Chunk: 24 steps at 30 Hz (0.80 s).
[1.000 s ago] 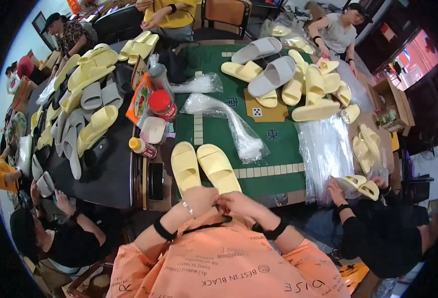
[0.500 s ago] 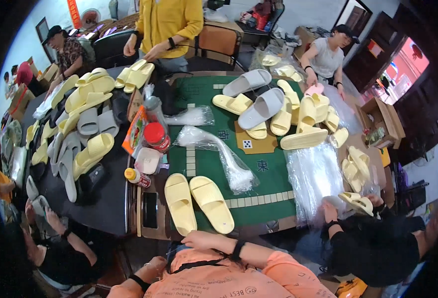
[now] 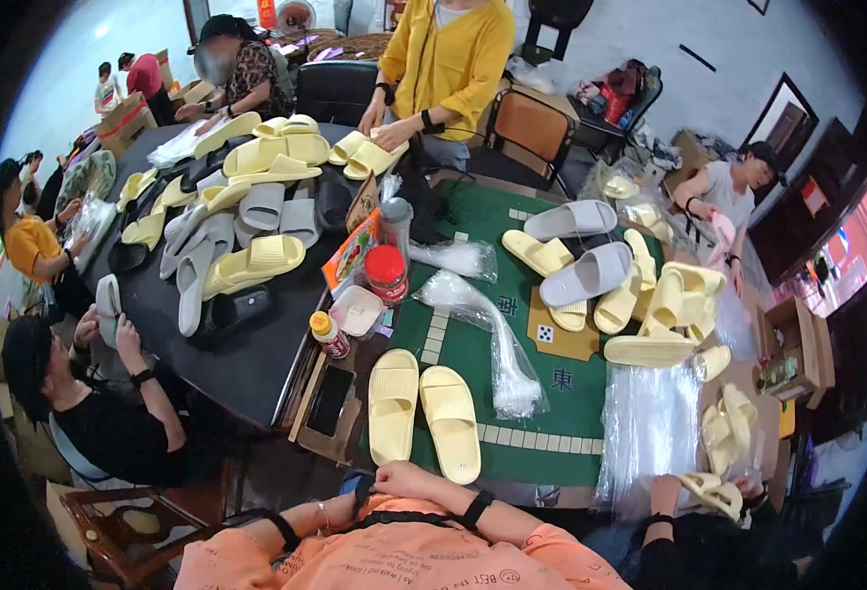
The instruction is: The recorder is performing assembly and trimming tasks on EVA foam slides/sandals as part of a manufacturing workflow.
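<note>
Low at the waist, the right hand (image 3: 409, 480) lies curled against the front of the orange shirt (image 3: 423, 556), its knuckles turned up toward the table. The left hand (image 3: 347, 507) is tucked in beside it and partly hidden. Whether either one pinches anything I cannot tell, since the fingertips do not show; neither is on a slipper.

Just beyond the right hand, a pair of yellow slippers (image 3: 451, 425) stands side by side on the green mat (image 3: 541, 466), toes pointing away, heels close to the near edge. The heel of the left slipper sits just beside the knuckles, so room is tight there. To the right, green cloth runs along the near edge toward the stack of clear plastic sleeves (image 3: 650, 423), with a row of white tiles (image 3: 537, 439) crossing it lengthwise.

On the left, a black phone (image 3: 331, 400) lies in a wooden tray (image 3: 305, 425), bordering that side. Farther up, a bottle with a yellow cap (image 3: 329, 336), a white tub (image 3: 357, 313) and a red-lidded jar (image 3: 386, 275) line the mat's left edge. Past the slippers' toes lies a plastic-wrapped bundle (image 3: 500, 339); beyond it to the right, grey slippers (image 3: 588, 275) mix with more yellow ones.
</note>
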Motion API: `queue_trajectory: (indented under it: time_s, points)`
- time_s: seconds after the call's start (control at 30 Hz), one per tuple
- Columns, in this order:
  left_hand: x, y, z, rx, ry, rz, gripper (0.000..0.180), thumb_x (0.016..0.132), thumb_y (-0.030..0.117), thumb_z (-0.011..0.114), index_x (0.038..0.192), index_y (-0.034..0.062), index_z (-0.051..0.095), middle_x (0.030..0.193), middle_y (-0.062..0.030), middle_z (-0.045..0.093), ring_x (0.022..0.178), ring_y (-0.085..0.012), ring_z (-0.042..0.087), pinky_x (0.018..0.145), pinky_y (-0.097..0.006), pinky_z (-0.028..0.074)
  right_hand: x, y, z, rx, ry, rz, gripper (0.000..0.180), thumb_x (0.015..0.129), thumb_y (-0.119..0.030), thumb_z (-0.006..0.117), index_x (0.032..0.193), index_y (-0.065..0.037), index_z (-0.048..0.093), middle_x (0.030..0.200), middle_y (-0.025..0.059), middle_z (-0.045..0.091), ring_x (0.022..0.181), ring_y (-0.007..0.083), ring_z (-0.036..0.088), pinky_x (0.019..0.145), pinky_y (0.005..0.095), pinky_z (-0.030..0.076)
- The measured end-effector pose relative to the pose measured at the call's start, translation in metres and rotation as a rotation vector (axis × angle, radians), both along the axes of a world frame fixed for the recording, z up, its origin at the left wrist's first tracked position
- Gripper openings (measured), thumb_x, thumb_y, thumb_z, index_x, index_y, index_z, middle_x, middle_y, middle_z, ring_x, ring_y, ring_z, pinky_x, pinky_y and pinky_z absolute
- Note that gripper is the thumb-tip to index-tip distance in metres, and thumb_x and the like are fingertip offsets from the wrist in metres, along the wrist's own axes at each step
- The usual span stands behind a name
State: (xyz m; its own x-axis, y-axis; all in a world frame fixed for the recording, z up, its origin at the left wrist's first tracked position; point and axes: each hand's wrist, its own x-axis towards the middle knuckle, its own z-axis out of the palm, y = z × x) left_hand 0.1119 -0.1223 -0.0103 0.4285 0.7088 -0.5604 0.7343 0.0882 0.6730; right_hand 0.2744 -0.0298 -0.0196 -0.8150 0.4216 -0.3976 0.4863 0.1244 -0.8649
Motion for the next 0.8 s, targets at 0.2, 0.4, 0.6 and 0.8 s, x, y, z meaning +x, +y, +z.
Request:
queue_trajectory:
  time_s: [0.2, 0.4, 0.6, 0.8]
  points:
    - [0.054, 0.05, 0.036, 0.087, -0.061, 0.169, 0.02, 0.072, 0.022, 0.055, 0.077, 0.0028, 0.057, 0.074, -0.0154, 0.058, 0.068, -0.0269, 0.055, 0.059, -0.035, 0.043, -0.001, 0.002, 0.005, -0.03, -0.039, 0.028, 0.028, 0.075, -0.031, 0.057, 0.076, -0.002, 0.06, 0.066, 0.0101, 0.059, 0.06, 0.0167, 0.054, 0.056, 0.0295, 0.043]
    - [0.045, 0.046, 0.043, 0.142, -0.135, 0.276, 0.019, 0.073, 0.022, 0.054, 0.077, 0.0031, 0.056, 0.073, -0.0142, 0.058, 0.066, -0.0251, 0.055, 0.058, -0.034, 0.043, 0.002, -0.001, 0.002, -0.044, -0.001, -0.008, 0.031, 0.076, -0.032, 0.055, 0.077, -0.002, 0.059, 0.066, 0.0109, 0.059, 0.06, 0.0169, 0.054, 0.057, 0.0297, 0.043]
    - [0.058, 0.08, 0.062, 0.142, -0.2, 0.227, 0.018, 0.073, 0.021, 0.054, 0.076, 0.0033, 0.056, 0.071, -0.013, 0.057, 0.065, -0.0234, 0.054, 0.057, -0.034, 0.043, 0.008, -0.001, 0.003, -0.001, 0.011, -0.063, 0.029, 0.076, -0.031, 0.054, 0.077, -0.002, 0.059, 0.067, 0.0133, 0.058, 0.06, 0.0217, 0.055, 0.057, 0.0328, 0.043]
    - [0.085, 0.088, 0.078, 0.077, -0.328, 0.015, 0.017, 0.074, 0.021, 0.053, 0.075, 0.0036, 0.056, 0.07, -0.0118, 0.057, 0.063, -0.0216, 0.054, 0.056, -0.033, 0.043, 0.007, -0.01, -0.003, 0.074, 0.052, -0.061, 0.024, 0.073, -0.026, 0.055, 0.076, -0.003, 0.059, 0.069, 0.0153, 0.058, 0.062, 0.0289, 0.055, 0.057, 0.0375, 0.042]
